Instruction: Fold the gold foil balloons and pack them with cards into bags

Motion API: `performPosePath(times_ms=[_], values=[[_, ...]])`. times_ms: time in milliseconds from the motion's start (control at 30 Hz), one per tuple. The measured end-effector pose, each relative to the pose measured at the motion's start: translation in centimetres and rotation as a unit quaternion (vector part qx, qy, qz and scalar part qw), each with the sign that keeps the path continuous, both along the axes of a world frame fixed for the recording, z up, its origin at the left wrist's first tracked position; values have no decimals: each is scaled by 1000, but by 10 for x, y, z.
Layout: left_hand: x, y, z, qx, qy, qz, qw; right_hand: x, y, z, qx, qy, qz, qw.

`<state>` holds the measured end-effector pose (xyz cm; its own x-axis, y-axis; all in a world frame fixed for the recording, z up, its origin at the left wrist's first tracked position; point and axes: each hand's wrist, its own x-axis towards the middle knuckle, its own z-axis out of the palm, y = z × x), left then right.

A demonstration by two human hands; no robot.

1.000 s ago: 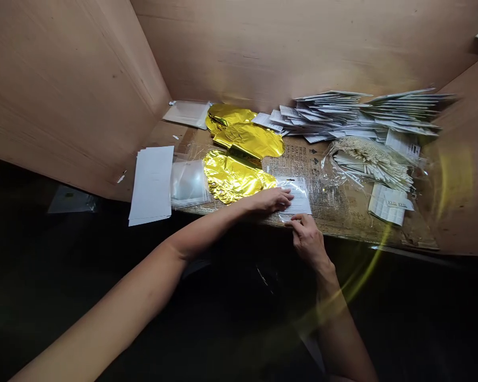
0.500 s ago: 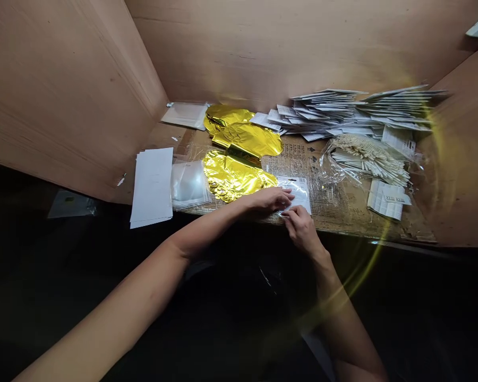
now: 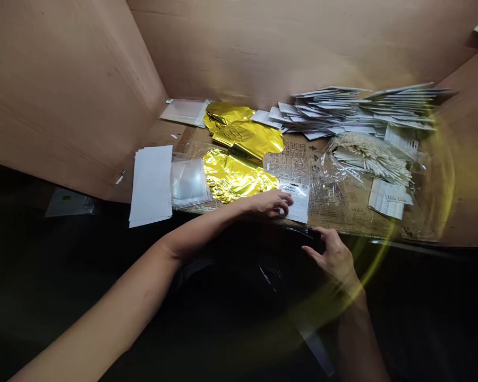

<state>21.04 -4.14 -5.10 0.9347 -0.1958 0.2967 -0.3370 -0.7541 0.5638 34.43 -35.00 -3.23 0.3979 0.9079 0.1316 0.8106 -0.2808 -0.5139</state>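
Note:
My left hand point(image 3: 271, 203) lies flat with its fingers stretched over the left part of a clear packet with a white printed card point(image 3: 297, 200), at the near edge of the cardboard-covered table point(image 3: 334, 212). Below the table edge, my right hand point(image 3: 333, 255) hovers over the dark area, fingers loosely curled; a thin clear strip seems to be pinched at its fingertips, hard to make out. Just left of the packet lie folded gold foil balloons point(image 3: 235, 178), with more gold foil point(image 3: 249, 135) behind them.
Plywood walls enclose the table on three sides. A stack of white paper sheets point(image 3: 151, 183) and clear bags point(image 3: 188, 183) sit at the left. Piles of printed cards point(image 3: 362, 109), a bag of white sticks point(image 3: 368, 156) and a small card stack point(image 3: 388, 197) lie at the right.
My right hand has pulled away from the packet's near edge, down and to the right below the table edge. My left hand stays pressed on the packet.

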Motion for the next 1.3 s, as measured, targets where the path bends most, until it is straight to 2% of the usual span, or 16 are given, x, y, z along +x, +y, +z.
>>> performPosePath(times_ms=[100,233,333,433,500,567,633,700,800,900,1000,1067,1100,1167,1233,1300], values=[[-3,-3,2,1,18,-46,999,-8,20,-14,42,-132,31,990],[-1,-9,1,10,11,-36,999,-12,54,-22,100,-102,18,990],[2,-16,-4,15,-14,-7,1000,-15,68,-20,51,-88,-74,992],[3,-24,-8,47,-12,32,998,-20,73,-17,-2,-107,-217,970],[-1,-29,-10,69,-4,53,996,-25,71,-17,11,-23,-287,957],[-9,-35,-12,80,-4,64,995,-31,65,-19,37,159,-299,940],[-19,-40,-17,77,-22,59,995,-32,60,-20,45,348,-246,903],[-29,-44,-23,56,-71,65,994,-24,60,-13,42,443,-180,877],[-41,-48,-30,5,-191,167,967,14,89,25,87,418,-145,892],[-45,-47,-31,9,-259,256,931,76,163,97,197,320,-188,908],[-41,-48,-29,66,-257,248,932,126,255,170,215,248,-236,915],[-41,-51,-29,86,-264,227,934,135,301,197,184,230,-206,933],[-43,-52,-29,83,-273,217,934,131,315,200,173,219,-183,943],[-53,-48,-25,61,-286,197,936,109,327,184,150,198,-127,960],[-71,-32,-17,30,-281,207,936,76,318,146,107,195,-57,973],[-90,0,-4,-4,-254,285,924,41,301,99,39,181,13,983]])
